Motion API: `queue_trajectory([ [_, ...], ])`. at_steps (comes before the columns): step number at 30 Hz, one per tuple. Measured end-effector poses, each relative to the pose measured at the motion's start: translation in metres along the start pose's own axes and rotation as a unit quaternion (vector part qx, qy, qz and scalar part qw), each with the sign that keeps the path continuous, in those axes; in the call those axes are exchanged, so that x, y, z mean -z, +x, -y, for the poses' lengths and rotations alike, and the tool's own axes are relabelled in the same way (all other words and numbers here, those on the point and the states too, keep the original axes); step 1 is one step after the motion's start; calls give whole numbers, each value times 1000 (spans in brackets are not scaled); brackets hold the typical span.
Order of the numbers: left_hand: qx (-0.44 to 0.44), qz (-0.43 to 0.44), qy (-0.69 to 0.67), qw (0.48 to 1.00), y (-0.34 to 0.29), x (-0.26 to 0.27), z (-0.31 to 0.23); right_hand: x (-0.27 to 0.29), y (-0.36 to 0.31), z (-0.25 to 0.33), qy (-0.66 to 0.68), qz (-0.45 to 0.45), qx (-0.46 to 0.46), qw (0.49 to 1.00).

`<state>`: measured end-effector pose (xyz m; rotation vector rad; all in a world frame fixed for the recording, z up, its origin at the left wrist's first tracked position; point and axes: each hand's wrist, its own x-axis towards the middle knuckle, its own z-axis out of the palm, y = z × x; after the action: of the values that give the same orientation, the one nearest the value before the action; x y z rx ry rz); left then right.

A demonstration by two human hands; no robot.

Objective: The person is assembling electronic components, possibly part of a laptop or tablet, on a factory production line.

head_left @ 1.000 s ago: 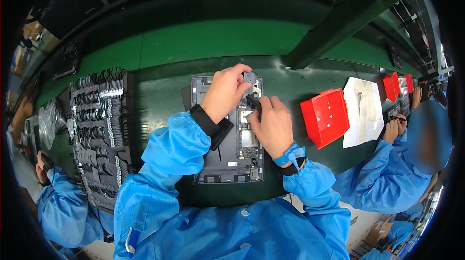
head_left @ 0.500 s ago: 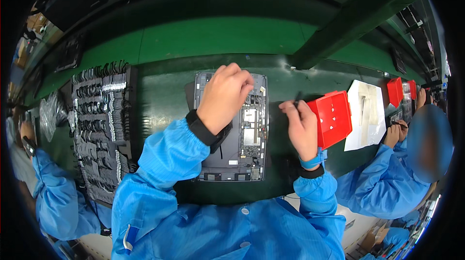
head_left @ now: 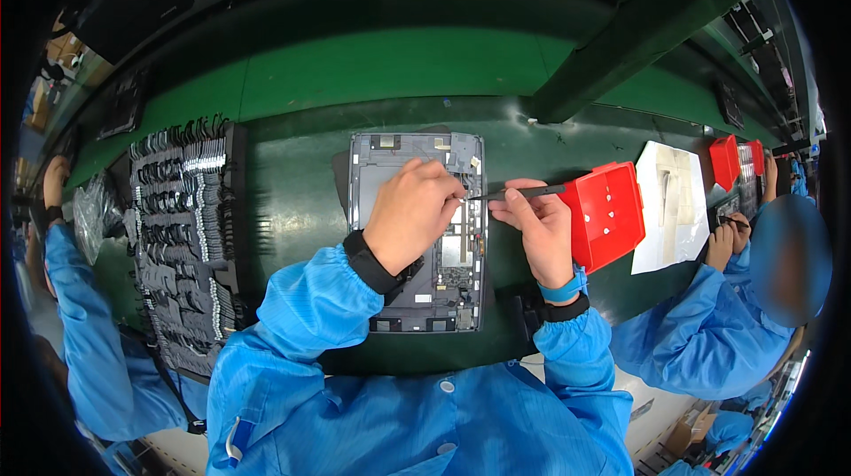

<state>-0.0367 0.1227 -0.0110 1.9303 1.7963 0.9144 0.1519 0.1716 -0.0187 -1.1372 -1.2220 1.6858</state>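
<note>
An opened grey laptop or tablet chassis, its circuit board bare along the right side, lies on the green bench. My right hand grips black tweezers, which point left over the board's edge. Above the chassis, my left hand has its fingertips pinched together at the tweezers' tip. Whatever those fingers hold is too small or hidden to make out.
A red bin with small white pieces stands right of my right hand, beside a white sheet. At left is a rack of black cable-like parts. A dark green post rises behind. Co-workers sit on both sides.
My left hand has moved down over the chassis, uncovering its top part. My right hand has brought the tweezers around to point left, their tip meeting my left fingertips.
</note>
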Motion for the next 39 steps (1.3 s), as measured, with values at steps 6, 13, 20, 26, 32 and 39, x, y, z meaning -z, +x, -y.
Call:
queue_trajectory([
  [6, 2, -6, 1, 1000, 0, -2, 0, 0, 3, -4, 2, -4, 0, 1000],
  [13, 2, 3, 0, 1000, 1, -2, -2, 6, 8, -10, 33, 6, -19, 999],
  [20, -7, 1, 5, 1000, 1, -3, -2, 3, 8, -7, 41, 9, -28, 999],
  [26, -1, -2, 2, 1000, 1, -4, -1, 2, 8, -8, 42, 7, -34, 999],
  [32, 1, -10, 7, 1000, 2, -5, -3, 3, 8, -8, 41, 11, -22, 999],
  [39, 2, -9, 8, 1000, 2, -5, -3, 2, 7, -8, 41, 15, -12, 999],
])
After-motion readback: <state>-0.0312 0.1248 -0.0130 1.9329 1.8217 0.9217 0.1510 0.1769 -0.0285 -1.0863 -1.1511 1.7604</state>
